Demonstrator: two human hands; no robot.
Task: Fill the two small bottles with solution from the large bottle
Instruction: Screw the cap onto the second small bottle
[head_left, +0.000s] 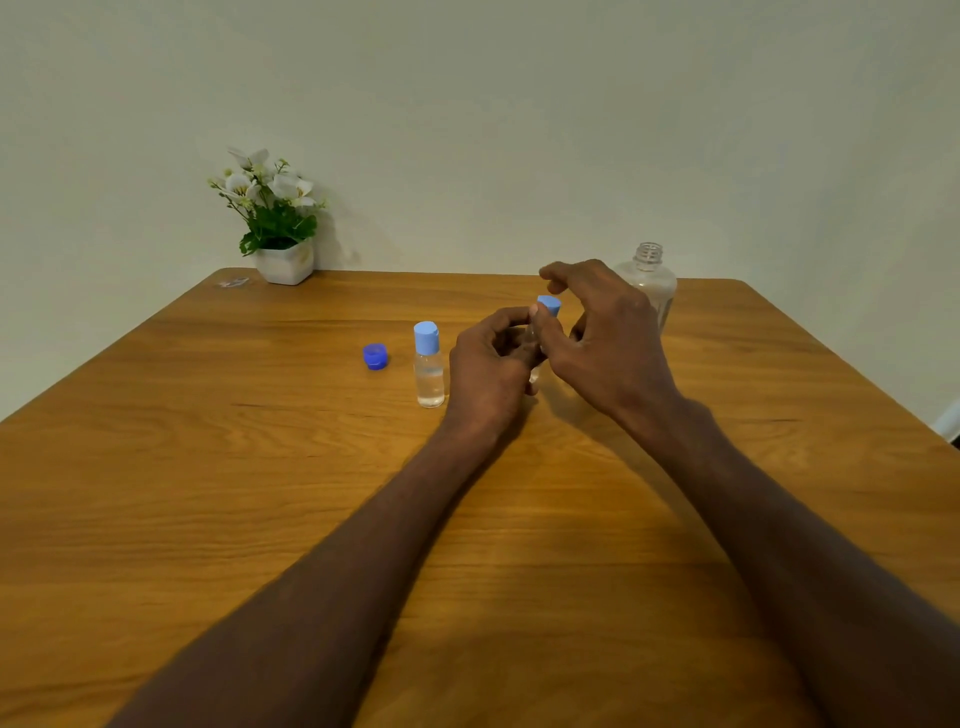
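Head: capped small bottle (429, 365) upright, clear liquid inside.

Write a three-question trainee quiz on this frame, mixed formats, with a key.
1. True or false: the large bottle has its cap on.
2. Which hand grips the held small bottle? A) left hand B) right hand C) neither
3. Fill in: the loose dark blue cap lies to the ___ of the standing small bottle.

Key: 1 false; 2 A; 3 left.
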